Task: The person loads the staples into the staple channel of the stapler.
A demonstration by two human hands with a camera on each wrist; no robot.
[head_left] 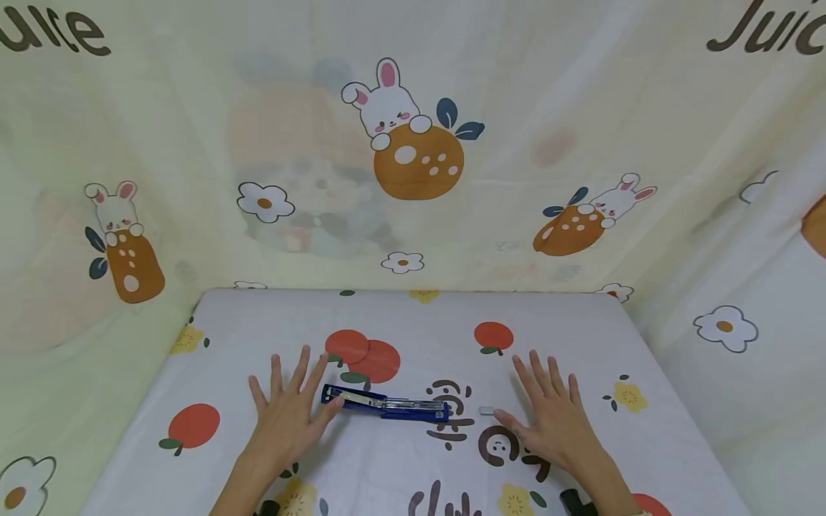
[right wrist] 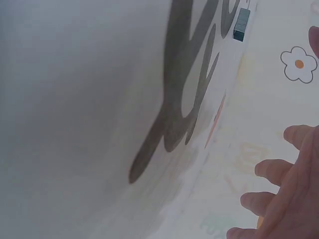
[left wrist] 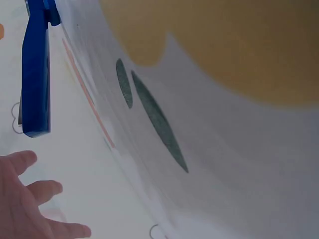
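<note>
A blue stapler [head_left: 387, 406] lies unfolded on the table, its metal staple channel showing on top; its blue body [left wrist: 36, 74] also shows at the upper left of the left wrist view. My left hand [head_left: 287, 416] is spread, with the thumb tip right at the stapler's left end. Right of the stapler lies a small grey strip of staples [head_left: 487, 411], seen in the right wrist view as a little metallic block [right wrist: 241, 25]. Fingers spread, my right hand [head_left: 558, 423] has its thumb tip close beside the staples. Neither hand holds anything.
The table [head_left: 258, 315] has a white cloth printed with red fruit, yellow flowers and brown lettering. A pale curtain [head_left: 490, 236] with rabbit prints hangs behind it and along both sides. Dark wrist gear [head_left: 576, 502] shows at the bottom edge.
</note>
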